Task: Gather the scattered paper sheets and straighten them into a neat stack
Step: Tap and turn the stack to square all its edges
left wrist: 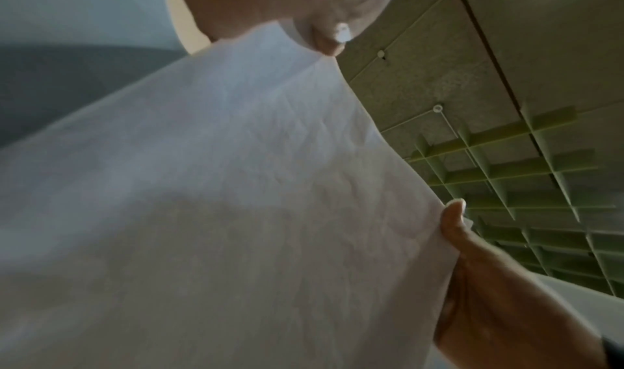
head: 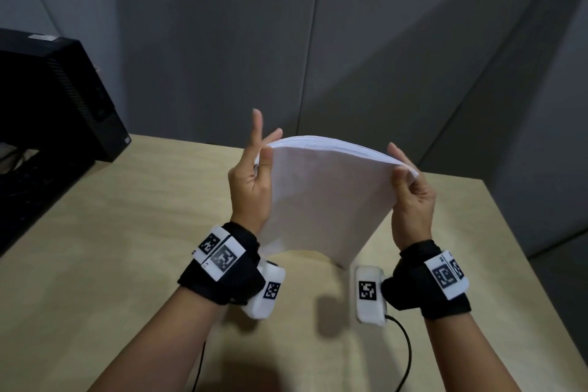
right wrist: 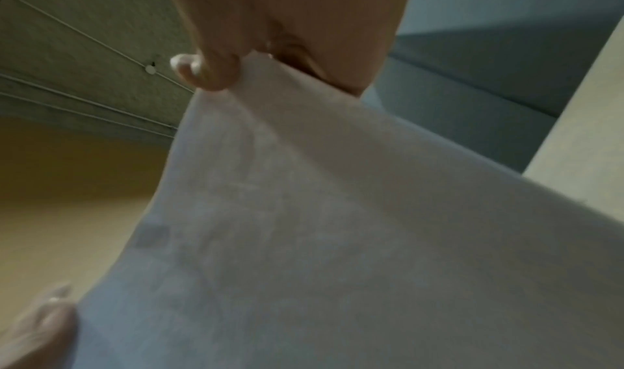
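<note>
A bundle of white paper sheets (head: pixel 321 197) is held upright above the wooden table (head: pixel 127 232), its top edge bowed into an arch. My left hand (head: pixel 254 175) pinches the upper left corner with the thumb, two fingers sticking up behind. My right hand (head: pixel 410 188) pinches the upper right corner between thumb and fingers. The paper's lower edge hangs clear of the tabletop. In the left wrist view the paper (left wrist: pixel 236 201) fills most of the picture. In the right wrist view the paper (right wrist: pixel 337 241) does the same.
A black computer case (head: pixel 63 86) stands at the table's back left, with a dark keyboard (head: pixel 28 188) in front of it. Grey partition walls (head: pixel 318 41) close the back. The table's right edge (head: pixel 525 251) lies close to my right wrist. Cables trail from both wrist cameras.
</note>
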